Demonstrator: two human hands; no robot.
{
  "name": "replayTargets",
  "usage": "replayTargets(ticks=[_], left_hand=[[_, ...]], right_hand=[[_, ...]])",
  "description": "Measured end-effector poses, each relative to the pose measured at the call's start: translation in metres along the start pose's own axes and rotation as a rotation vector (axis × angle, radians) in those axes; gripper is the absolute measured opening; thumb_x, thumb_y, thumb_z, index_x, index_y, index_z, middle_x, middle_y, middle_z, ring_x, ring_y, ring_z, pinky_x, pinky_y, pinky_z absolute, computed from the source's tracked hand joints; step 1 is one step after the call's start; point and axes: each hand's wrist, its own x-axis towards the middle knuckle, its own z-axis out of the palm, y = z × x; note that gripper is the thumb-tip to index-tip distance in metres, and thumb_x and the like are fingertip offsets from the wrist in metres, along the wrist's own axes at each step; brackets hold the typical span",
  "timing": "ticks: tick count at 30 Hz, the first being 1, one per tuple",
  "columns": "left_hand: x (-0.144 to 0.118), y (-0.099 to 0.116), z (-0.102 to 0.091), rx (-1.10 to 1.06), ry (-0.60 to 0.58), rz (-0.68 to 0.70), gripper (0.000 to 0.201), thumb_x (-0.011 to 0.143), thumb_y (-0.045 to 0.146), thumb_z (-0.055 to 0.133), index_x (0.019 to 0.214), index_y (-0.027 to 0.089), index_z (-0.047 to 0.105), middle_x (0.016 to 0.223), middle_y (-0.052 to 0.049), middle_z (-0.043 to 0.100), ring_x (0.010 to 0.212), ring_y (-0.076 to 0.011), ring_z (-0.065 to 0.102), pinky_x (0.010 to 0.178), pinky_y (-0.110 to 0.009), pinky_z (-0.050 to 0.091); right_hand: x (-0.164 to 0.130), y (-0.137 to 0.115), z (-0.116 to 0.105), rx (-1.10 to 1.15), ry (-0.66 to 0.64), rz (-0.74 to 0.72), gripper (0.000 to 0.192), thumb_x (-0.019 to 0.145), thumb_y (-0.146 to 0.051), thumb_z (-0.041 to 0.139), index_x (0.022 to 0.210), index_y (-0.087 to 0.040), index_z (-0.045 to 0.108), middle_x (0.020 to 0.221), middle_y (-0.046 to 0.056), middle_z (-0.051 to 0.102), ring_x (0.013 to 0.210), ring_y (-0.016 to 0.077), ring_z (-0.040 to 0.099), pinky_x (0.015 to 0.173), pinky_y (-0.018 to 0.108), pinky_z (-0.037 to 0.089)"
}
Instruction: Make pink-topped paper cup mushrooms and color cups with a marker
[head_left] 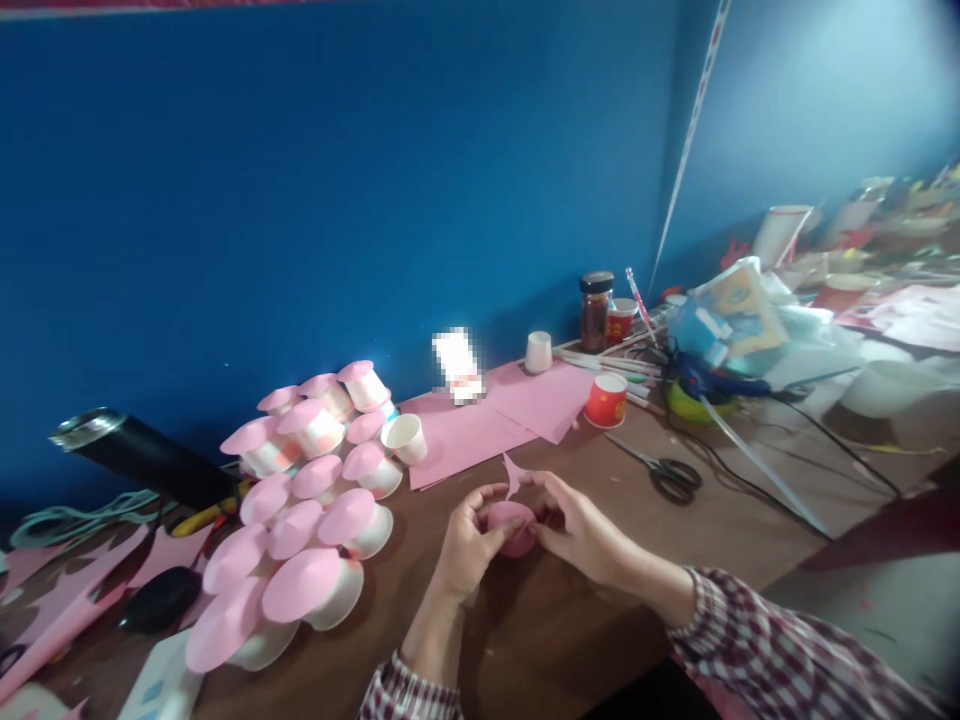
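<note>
Pink paper disc (511, 527) at lower centre of frame: we grasp it with left hand (471, 545) and right hand (581, 530), fingers pinching its edges; scissors (671, 474) lie right.

Both hands' fingers (491, 495) around a pink paper piece (511, 525)

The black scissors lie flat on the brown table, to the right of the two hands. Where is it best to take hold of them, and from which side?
Probably at the handle loops of the scissors, coming down from above. They lie flat on the table, loops toward the near right, blades pointing away to the left; the loops are the thickest, rounded part. A cable runs close beside them.
</note>
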Motion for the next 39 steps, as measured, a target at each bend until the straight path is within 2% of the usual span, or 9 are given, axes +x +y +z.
replayTargets(ticks=[5, 10, 14, 17, 22, 26, 31, 33, 39], left_hand=[[0.001, -0.003, 0.0, -0.004, 0.044, -0.011, 0.053, 0.06, 0.03, 0.078, 0.106, 0.014, 0.059, 0.091, -0.007, 0.067, 0.076, -0.0145, 0.061, 0.071, -0.025, 0.048], [0.003, -0.001, 0.0, -0.197, 0.148, -0.049, 0.052, 0.065, 0.033, 0.074, 0.11, 0.017, 0.055, 0.082, -0.001, 0.065, 0.071, -0.0101, 0.059, 0.067, -0.021, 0.045], [0.002, 0.002, 0.003, -0.304, 0.157, -0.162, 0.059, 0.062, 0.038, 0.075, 0.113, 0.02, 0.053, 0.085, -0.002, 0.065, 0.071, -0.0112, 0.06, 0.062, -0.022, 0.045], [0.003, 0.0, 0.004, -0.295, 0.163, -0.172, 0.058, 0.057, 0.039, 0.077, 0.108, 0.019, 0.056, 0.087, -0.003, 0.065, 0.072, -0.0118, 0.061, 0.063, -0.022, 0.046], [0.005, -0.003, 0.001, -0.304, 0.169, -0.165, 0.052, 0.061, 0.037, 0.076, 0.106, 0.021, 0.056, 0.09, -0.002, 0.063, 0.074, -0.0111, 0.06, 0.061, -0.021, 0.045], [0.009, -0.006, -0.003, -0.347, 0.147, -0.162, 0.046, 0.066, 0.033, 0.074, 0.106, 0.022, 0.055, 0.089, 0.001, 0.061, 0.073, -0.0085, 0.057, 0.061, -0.02, 0.045], [0.012, -0.006, -0.004, -0.384, 0.136, -0.121, 0.042, 0.067, 0.031, 0.074, 0.104, 0.022, 0.056, 0.089, 0.001, 0.061, 0.073, -0.0081, 0.057, 0.062, -0.019, 0.045], [0.013, -0.006, -0.004, -0.399, 0.123, -0.091, 0.041, 0.068, 0.031, 0.073, 0.104, 0.021, 0.056, 0.09, 0.001, 0.061, 0.074, -0.0082, 0.057, 0.062, -0.019, 0.045], [0.02, -0.006, -0.005, -0.417, 0.087, -0.022, 0.046, 0.068, 0.027, 0.074, 0.109, 0.018, 0.055, 0.088, -0.001, 0.061, 0.07, -0.0078, 0.057, 0.06, -0.019, 0.045]], right_hand=[[-0.006, -0.001, -0.016, -0.157, -0.028, -0.054, 0.045, 0.08, -0.014, 0.053, 0.123, -0.022, 0.044, 0.082, 0.0, 0.066, 0.073, 0.0145, 0.062, 0.067, 0.026, 0.049], [-0.027, 0.02, -0.096, -0.879, 0.159, -0.07, 0.023, 0.084, -0.022, 0.048, 0.103, -0.018, 0.059, 0.098, 0.011, 0.065, 0.091, 0.0251, 0.06, 0.081, 0.039, 0.046], [-0.049, 0.043, -0.15, -1.218, 0.174, 0.079, 0.018, 0.085, -0.026, 0.045, 0.091, -0.019, 0.061, 0.09, 0.011, 0.063, 0.081, 0.0246, 0.06, 0.07, 0.035, 0.046], [-0.059, 0.049, -0.159, -1.236, 0.095, 0.126, 0.018, 0.085, -0.023, 0.043, 0.09, -0.021, 0.06, 0.084, 0.008, 0.063, 0.074, 0.0224, 0.061, 0.064, 0.031, 0.044], [-0.059, 0.041, -0.154, -1.211, 0.091, 0.167, 0.012, 0.079, -0.019, 0.049, 0.087, -0.021, 0.057, 0.083, 0.007, 0.066, 0.071, 0.0208, 0.063, 0.058, 0.027, 0.04], [-0.058, 0.04, -0.155, -1.227, 0.059, 0.167, 0.019, 0.075, -0.015, 0.05, 0.093, -0.02, 0.055, 0.077, 0.005, 0.066, 0.069, 0.0213, 0.065, 0.056, 0.026, 0.041], [-0.058, 0.036, -0.149, -0.973, 0.051, 0.102, 0.04, 0.074, -0.015, 0.047, 0.114, -0.017, 0.054, 0.098, 0.01, 0.067, 0.087, 0.0242, 0.064, 0.074, 0.033, 0.048], [-0.053, 0.026, -0.139, -0.712, -0.012, 0.095, 0.045, 0.076, -0.015, 0.046, 0.12, -0.019, 0.052, 0.103, 0.009, 0.067, 0.09, 0.022, 0.064, 0.078, 0.033, 0.049], [-0.012, 0.003, -0.088, 0.134, -0.295, 0.175, 0.035, 0.083, -0.029, 0.056, 0.115, -0.017, 0.055, 0.104, 0.01, 0.067, 0.099, 0.0227, 0.062, 0.082, 0.035, 0.05]])
